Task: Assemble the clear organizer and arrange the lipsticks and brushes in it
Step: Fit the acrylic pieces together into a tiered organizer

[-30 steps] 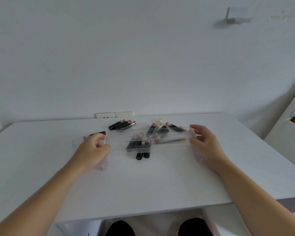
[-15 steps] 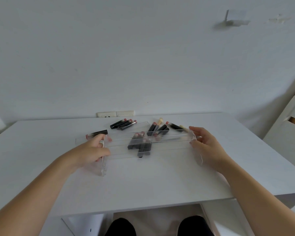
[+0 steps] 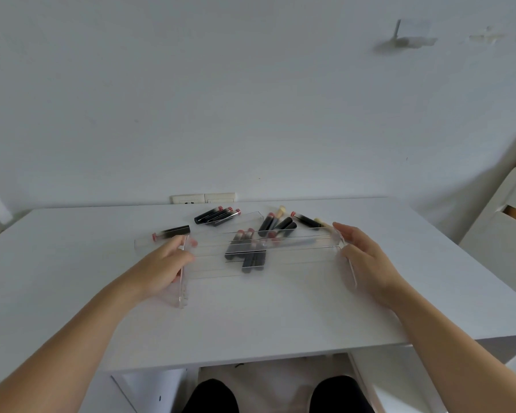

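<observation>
the clear organizer (image 3: 280, 248) stands on the middle of the white table (image 3: 251, 317), a stepped acrylic frame with its shelves running left to right, held at both ends: the left hand (image 3: 164, 266) curls its fingers round the left side panel, the right hand (image 3: 367, 257) lies against the right side panel with fingers together and nearly straight. black lipsticks (image 3: 218, 216) and brushes (image 3: 279, 212) lie scattered just behind it, some seen through the plastic, and a wall socket (image 3: 203, 198) sits past the far edge
</observation>
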Demonstrator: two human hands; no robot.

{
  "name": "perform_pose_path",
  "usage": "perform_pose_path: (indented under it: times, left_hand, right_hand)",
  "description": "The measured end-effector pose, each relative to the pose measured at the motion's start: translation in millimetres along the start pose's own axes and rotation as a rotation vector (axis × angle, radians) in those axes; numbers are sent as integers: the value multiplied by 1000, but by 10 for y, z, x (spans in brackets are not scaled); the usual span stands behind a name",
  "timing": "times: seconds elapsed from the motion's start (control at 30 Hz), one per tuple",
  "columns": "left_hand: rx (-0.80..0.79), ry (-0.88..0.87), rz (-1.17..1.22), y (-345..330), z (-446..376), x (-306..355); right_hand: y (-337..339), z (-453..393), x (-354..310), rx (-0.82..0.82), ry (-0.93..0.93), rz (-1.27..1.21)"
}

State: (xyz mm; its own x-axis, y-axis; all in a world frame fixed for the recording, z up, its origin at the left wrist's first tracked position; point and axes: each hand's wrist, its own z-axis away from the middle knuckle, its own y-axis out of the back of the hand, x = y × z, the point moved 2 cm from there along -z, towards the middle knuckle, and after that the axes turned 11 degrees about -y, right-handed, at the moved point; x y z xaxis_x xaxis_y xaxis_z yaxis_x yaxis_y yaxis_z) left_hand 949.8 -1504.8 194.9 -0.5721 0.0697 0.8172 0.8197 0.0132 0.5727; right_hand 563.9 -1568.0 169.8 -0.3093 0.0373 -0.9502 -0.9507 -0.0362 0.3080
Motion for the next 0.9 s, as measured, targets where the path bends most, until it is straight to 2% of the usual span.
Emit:
perform_pose_path:
  times: [0.2, 0.4, 0.57, 0.67, 0.77, 0.9]
  left_hand:
    - [63, -76, -125, -56, 22, -56]
    - [25, -68, -116, -49, -5, -31]
    - [3, -58, -168, 19, -102, -48]
    - [109, -64, -193, 211, -246, -42]
    - [224, -195, -398, 375, -466, -33]
    - [106, -321, -724, 410, -760, -43]
  right_hand:
    - [-5, 27, 38, 18, 17, 33]
    - [-22, 70, -32, -11, -2, 13]
    - [-40, 46, 5, 57, -27, -12]
    - [-81, 24, -8, 80, -28, -26]
    - [-82, 21, -5, 91, -23, -16]
    - [-65, 26, 33, 68, -16, 10]
